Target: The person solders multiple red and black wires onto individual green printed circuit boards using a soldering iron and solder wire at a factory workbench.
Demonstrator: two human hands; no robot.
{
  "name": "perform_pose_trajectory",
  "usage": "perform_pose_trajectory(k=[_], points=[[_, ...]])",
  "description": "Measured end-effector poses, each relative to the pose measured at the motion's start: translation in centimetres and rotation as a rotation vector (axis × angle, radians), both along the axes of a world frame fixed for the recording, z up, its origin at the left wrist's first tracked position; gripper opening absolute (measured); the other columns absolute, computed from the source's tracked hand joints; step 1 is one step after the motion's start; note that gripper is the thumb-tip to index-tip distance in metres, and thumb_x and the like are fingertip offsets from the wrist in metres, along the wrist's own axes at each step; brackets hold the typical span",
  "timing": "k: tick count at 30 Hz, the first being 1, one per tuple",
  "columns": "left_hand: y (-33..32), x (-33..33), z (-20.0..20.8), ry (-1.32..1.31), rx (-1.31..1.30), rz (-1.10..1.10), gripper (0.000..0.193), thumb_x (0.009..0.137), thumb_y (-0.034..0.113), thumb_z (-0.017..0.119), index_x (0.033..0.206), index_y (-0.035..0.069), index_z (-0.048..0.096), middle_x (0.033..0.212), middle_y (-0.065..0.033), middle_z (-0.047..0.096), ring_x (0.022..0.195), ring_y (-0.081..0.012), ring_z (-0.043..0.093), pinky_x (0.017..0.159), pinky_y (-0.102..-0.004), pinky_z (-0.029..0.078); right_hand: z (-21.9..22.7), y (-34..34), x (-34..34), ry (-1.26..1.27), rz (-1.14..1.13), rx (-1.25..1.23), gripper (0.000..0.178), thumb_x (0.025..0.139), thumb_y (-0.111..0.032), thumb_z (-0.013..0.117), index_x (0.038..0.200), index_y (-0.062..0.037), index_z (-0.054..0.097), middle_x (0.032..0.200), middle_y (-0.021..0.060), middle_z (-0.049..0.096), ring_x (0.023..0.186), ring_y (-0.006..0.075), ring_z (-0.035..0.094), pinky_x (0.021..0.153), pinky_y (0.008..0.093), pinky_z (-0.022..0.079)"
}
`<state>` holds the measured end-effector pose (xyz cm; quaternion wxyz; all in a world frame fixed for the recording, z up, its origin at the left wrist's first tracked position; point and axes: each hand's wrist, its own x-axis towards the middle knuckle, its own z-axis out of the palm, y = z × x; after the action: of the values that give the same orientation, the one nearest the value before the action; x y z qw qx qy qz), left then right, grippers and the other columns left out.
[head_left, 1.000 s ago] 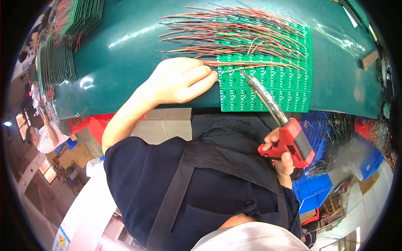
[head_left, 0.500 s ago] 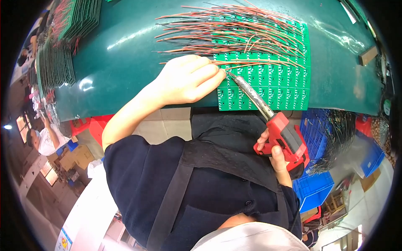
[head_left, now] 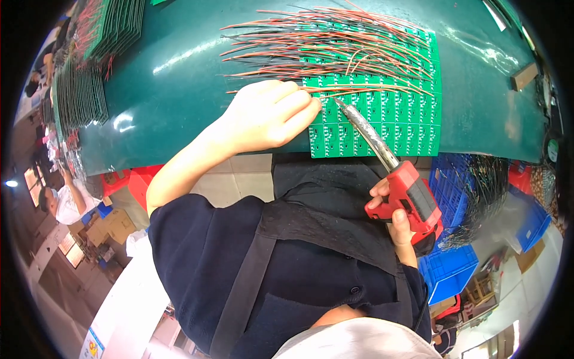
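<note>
My left hand (head_left: pixel 272 113) is closed in a pinch over the left edge of a green circuit board panel (head_left: pixel 376 139), by a thin red wire (head_left: pixel 359 91). Its fingertips hide the wire's end. Wrapped round the handle of a red pistol-grip soldering iron (head_left: pixel 412 200) is my right hand (head_left: pixel 399 227). The iron's metal barrel slants up and left over the panel, its tip a short way right of my left fingertips. Across the panel's far part lie many red and black wires (head_left: pixel 281 43), overhanging its left side.
Stacks of green boards (head_left: pixel 81 99) stand at the table's left. A small brown block (head_left: pixel 524 78) sits at the right of the green table (head_left: pixel 179 107). Below the table's right edge are blue crates (head_left: pixel 449 272) and a bundle of dark wires (head_left: pixel 487 197). Another person (head_left: pixel 69 200) is far left.
The soldering iron has moved slightly right and down, so its tip is farther from my left fingertips. The panel with its wires has shifted a little left in view. My left hand stays nearly still.
</note>
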<state>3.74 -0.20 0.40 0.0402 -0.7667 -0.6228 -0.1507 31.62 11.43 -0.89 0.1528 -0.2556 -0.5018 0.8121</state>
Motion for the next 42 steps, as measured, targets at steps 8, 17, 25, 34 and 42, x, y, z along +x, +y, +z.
perform_pose_trajectory(k=[8, 17, 25, 34, 42], points=[[0.7, 0.1, 0.6, -0.059, 0.052, -0.005, 0.029, 0.064, 0.009, 0.065, 0.092, 0.003, 0.064, 0.079, -0.0055, 0.060, 0.069, -0.0185, 0.060, 0.059, -0.0281, 0.051, 0.0, 0.3, 0.7, -0.019, -0.039, -0.001, 0.062, 0.077, -0.039, 0.067, 0.112, 0.0098, 0.050, 0.089, 0.0161, 0.060, 0.071, 0.0191, 0.062, 0.060, 0.0283, 0.053], [1.3, 0.6, -0.2, -0.125, -0.008, -0.016, 0.028, 0.068, 0.007, 0.065, 0.095, 0.003, 0.064, 0.081, -0.0059, 0.061, 0.066, -0.0193, 0.059, 0.053, -0.0281, 0.049, -0.2, 0.0, 1.8, -0.108, -0.015, -0.076, 0.075, 0.077, -0.035, 0.068, 0.128, 0.0100, 0.037, 0.091, 0.0144, 0.061, 0.072, 0.0165, 0.061, 0.060, 0.0269, 0.051], [1.5, 0.5, -0.1, -0.134, -0.022, -0.011, 0.027, 0.068, 0.006, 0.064, 0.095, 0.003, 0.064, 0.079, -0.0055, 0.060, 0.064, -0.0190, 0.058, 0.051, -0.0282, 0.048, -0.4, 0.1, 1.8, -0.099, 0.001, -0.067, 0.072, 0.079, -0.031, 0.066, 0.131, 0.0090, 0.035, 0.091, 0.0147, 0.062, 0.071, 0.0162, 0.062, 0.059, 0.0257, 0.051], [2.0, 0.4, -0.1, -0.125, -0.024, -0.007, 0.026, 0.066, 0.007, 0.065, 0.092, 0.003, 0.065, 0.078, -0.0050, 0.061, 0.063, -0.0193, 0.059, 0.051, -0.0285, 0.048, -0.5, 0.3, 1.5, -0.059, 0.005, 0.008, 0.062, 0.078, -0.032, 0.065, 0.119, 0.0102, 0.045, 0.091, 0.0157, 0.061, 0.068, 0.0164, 0.061, 0.059, 0.0259, 0.051], [1.7, 0.5, -0.2, -0.129, -0.029, 0.008, 0.025, 0.066, 0.006, 0.065, 0.092, 0.004, 0.065, 0.076, -0.0048, 0.060, 0.062, -0.0190, 0.058, 0.050, -0.0283, 0.048, -0.2, 0.5, 1.5, -0.049, -0.006, -0.065, 0.060, 0.078, -0.033, 0.066, 0.116, 0.0093, 0.046, 0.089, 0.0143, 0.061, 0.065, 0.0164, 0.060, 0.059, 0.0265, 0.051]])
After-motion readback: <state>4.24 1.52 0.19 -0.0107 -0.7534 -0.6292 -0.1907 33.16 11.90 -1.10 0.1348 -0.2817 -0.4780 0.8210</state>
